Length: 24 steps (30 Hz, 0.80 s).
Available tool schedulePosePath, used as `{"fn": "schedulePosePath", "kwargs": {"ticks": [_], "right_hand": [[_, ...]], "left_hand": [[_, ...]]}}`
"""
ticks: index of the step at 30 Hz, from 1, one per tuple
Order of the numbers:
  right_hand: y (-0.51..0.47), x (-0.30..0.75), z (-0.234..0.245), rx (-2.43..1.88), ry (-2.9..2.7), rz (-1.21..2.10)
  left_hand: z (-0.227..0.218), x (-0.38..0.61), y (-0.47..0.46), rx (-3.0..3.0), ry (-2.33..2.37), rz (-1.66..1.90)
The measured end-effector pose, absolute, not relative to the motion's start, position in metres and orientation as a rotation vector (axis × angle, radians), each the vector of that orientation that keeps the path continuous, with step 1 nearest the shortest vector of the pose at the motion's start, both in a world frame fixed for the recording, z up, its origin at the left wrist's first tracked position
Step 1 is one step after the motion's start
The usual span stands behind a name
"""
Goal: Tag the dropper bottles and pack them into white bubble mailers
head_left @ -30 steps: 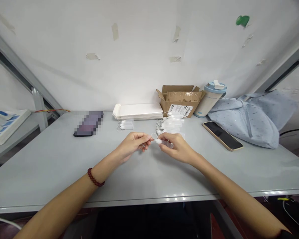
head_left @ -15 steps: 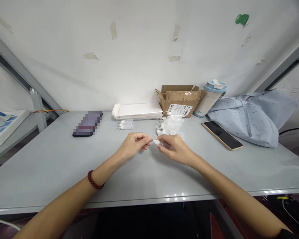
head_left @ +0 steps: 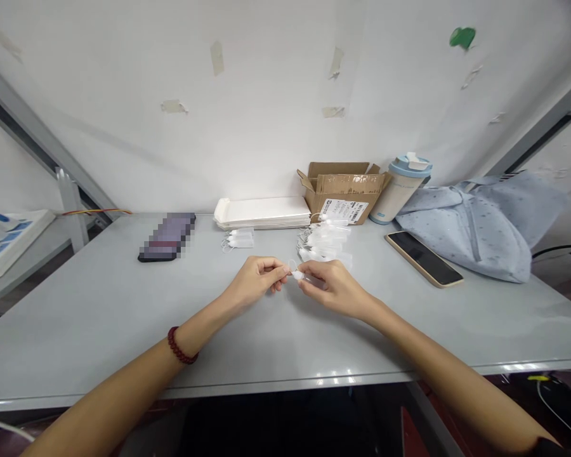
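Above the middle of the grey table, my right hand (head_left: 335, 287) is closed in a pinch on a small white tag (head_left: 297, 274) with a thin loop of cord at its top. My left hand (head_left: 261, 276) meets it from the left, thumb and forefinger pinched together at the tag's near end; what lies between those fingertips is too small to make out. Just behind my right hand is a pile of similar white looped tags (head_left: 326, 236), partly translucent. A smaller group of such tags (head_left: 242, 239) lies farther left, loops pointing left.
White flat trays (head_left: 266, 209) are stacked by the wall, beside an open cardboard box (head_left: 349, 190) and a tumbler (head_left: 400, 189). A phone (head_left: 423, 259) and a pale blue bag (head_left: 476, 228) lie at right. A dark phone-like object (head_left: 169, 238), blurred out, is at left.
Both hands have dipped very slightly, still pinched together at the same spot. The white tag has shifted a little lower with them. The piles on the table have not moved.
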State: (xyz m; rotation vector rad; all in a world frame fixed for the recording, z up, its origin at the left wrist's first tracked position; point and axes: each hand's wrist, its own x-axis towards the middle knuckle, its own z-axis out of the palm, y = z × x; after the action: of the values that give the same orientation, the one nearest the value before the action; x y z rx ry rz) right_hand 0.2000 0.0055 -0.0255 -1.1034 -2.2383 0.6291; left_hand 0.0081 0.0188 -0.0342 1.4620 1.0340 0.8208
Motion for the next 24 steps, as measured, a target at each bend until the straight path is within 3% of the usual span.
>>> {"fn": "schedulePosePath", "kwargs": {"ticks": [7,24], "right_hand": [[0.005,0.200,-0.019,-1.090,-2.187,0.630],[0.006,0.201,-0.026,-1.048,-2.264,0.590]], "left_hand": [[-0.022,-0.004,0.027,1.311,0.956,0.677],[-0.022,-0.002,0.024,1.513,1.034,0.696]]}}
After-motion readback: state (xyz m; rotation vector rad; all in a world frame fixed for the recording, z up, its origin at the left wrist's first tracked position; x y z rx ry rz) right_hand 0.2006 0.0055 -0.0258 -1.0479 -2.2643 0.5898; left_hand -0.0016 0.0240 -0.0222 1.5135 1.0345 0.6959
